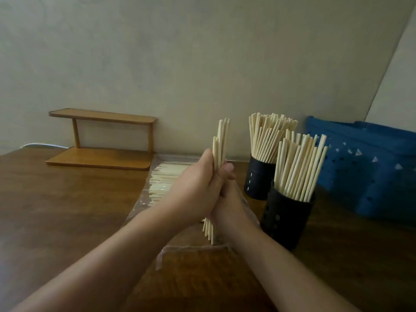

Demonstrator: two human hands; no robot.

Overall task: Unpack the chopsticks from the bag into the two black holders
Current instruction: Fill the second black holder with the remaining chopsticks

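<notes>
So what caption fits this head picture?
Both hands hold a chopstick bundle upright beside two filled black holders.

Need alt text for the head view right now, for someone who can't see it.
Both hands, left and right, grip an upright bundle of chopsticks above an open clear bag that holds more chopsticks on a wooden table. To the right stand two black holders, both already packed with chopsticks.

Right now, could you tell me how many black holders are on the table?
2. The near holder stands right of the hands, and the far holder stands just behind it to the left, toward the wall. Both hold chopsticks. None seems hidden.
</notes>
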